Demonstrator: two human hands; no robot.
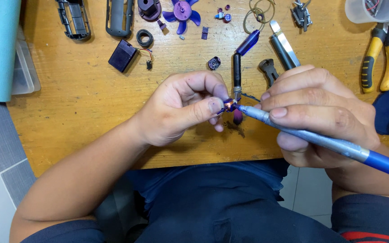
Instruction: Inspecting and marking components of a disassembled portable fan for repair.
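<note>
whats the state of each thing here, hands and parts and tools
left hand: pinching a small purple part at its fingertips
right hand: closed around a blue pen-shaped soldering tool, tip at the part
purple plastic fan blade: loose, lying flat on the wooden table
black box-shaped battery holder: detached, wires trailing
yellow-handled pliers: lying unused

The table (91,99) is bare wood, matt and scuffed, with dark stains. The soldering iron (320,141) has a dull grey metal shaft and a glossy blue plastic grip. The fan blade (182,12) is shiny purple plastic; the battery box (123,55) is dark, smooth plastic (slightly glossy). The pliers (380,56) wear yellow rubbery sleeves over grey metal. The tweezers (285,45) look like polished steel.
</note>
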